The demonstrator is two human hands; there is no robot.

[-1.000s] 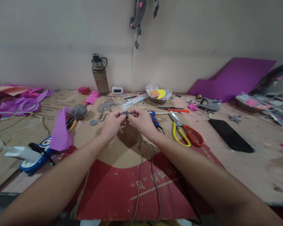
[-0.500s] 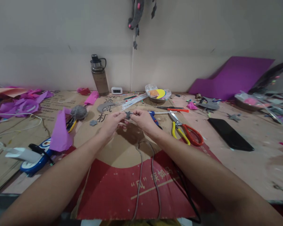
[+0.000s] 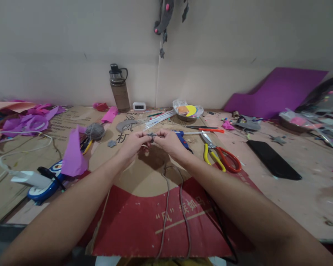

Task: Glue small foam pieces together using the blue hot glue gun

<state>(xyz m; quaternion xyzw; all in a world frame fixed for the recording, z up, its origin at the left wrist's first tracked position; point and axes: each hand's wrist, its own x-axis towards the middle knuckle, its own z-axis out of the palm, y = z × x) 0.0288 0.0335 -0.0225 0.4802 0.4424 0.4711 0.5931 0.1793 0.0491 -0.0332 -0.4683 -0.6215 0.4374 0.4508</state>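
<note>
Between my two hands is a small grey felt piece (image 3: 152, 136), mostly covered by fingertips; its full outline is hidden. My left hand (image 3: 138, 143) pinches its left side, and my right hand (image 3: 166, 142) pinches the right side. The hands nearly touch above the cardboard (image 3: 138, 181). A grey cord (image 3: 167, 192) runs in a loop below them down to the front edge. Left of my left hand lies a small grey felt flower-like piece (image 3: 111, 143), with a grey felt crescent (image 3: 126, 125) behind it. A blue glue gun (image 3: 181, 138) lies just beyond my right hand.
To the right are red-handled scissors (image 3: 229, 159), yellow-handled pliers (image 3: 218, 160) and a black phone (image 3: 273, 159). Grey yarn (image 3: 94, 131), purple felt (image 3: 73, 155) and a blue power strip (image 3: 41, 190) lie left. A bottle (image 3: 119, 90) and bowl (image 3: 187, 116) stand at the back.
The view has shifted slightly, so everything sits a little further right. My hands keep their pinch, and the felt piece between them shows less, looking flatter.
</note>
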